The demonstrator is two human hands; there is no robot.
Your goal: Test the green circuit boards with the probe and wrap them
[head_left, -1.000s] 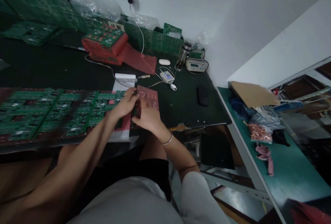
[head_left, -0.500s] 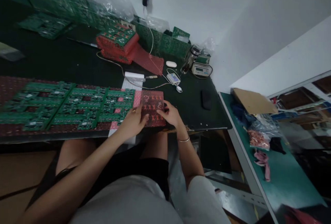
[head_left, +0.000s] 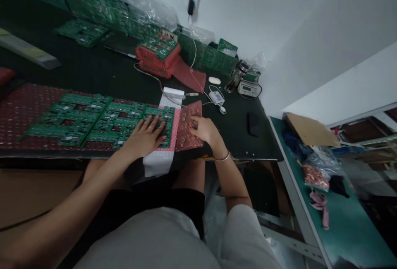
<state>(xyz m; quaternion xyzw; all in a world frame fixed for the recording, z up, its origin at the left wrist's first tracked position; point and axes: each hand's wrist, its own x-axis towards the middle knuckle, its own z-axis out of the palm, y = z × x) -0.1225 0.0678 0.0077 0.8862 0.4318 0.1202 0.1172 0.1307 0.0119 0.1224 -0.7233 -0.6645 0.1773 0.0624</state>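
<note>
Green circuit boards (head_left: 107, 126) — directly under the left grip (head_left: 145, 137), its fingers spread flat

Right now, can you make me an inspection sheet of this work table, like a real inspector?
Surface: dark table, with many things on it.
Job's things: green circuit boards on red bubble wrap; a red-covered piece at their right end.
Clutter: bottle, white rounded object, black flat object.
Hands: left hand spread over the boards; right hand at the red-covered piece, grip unclear.
Cables: white cable hanging from a black plug; another looping behind the boards.
Surroundings: white wall; green side table.
</note>
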